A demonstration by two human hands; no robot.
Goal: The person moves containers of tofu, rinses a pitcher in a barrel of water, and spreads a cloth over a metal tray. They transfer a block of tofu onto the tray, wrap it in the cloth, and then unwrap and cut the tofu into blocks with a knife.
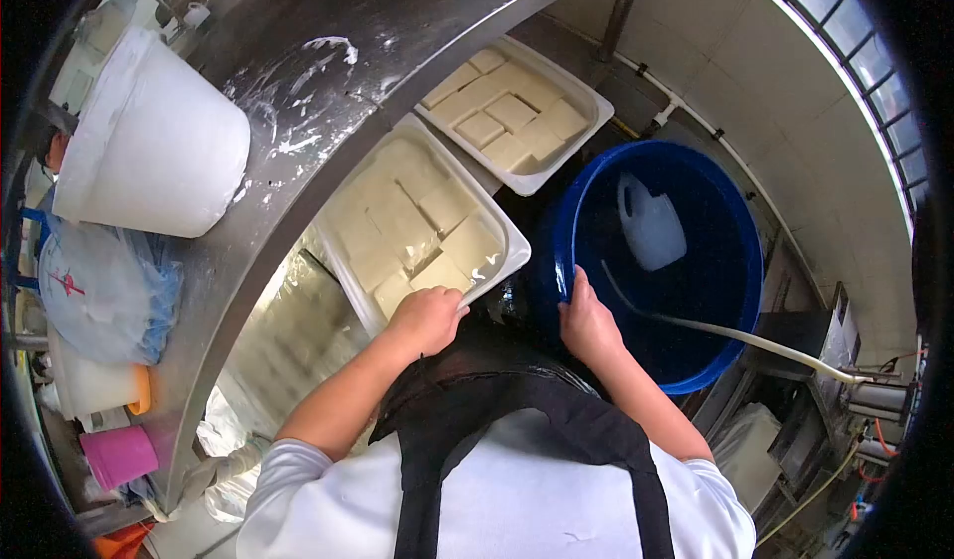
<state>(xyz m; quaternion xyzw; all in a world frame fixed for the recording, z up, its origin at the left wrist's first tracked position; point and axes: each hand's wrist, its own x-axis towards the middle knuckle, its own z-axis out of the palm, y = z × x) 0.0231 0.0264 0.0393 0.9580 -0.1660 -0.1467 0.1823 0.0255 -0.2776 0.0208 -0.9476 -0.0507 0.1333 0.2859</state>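
Fingers of my left hand (429, 320) are curled over the near rim of a white plastic tub (517, 253). Pale blocks that look like tofu (397, 223) lie in liquid inside it. To the right, my right hand (588, 322) grips the near left rim of a large blue barrel (562, 233), thumb up along the edge. Dark-looking water fills the barrel, and a translucent white cut-open jug (653, 229) with a handle floats in it. A pale hose (760, 340) runs over the barrel's right side into the water.
Beyond the first tub is a second white tub (599, 114) of similar blocks. A curved steel counter (328, 92) on the left carries a white bucket (164, 142). A pink container (119, 457) stands lower left. Pipes (686, 107) run along the tiled wall.
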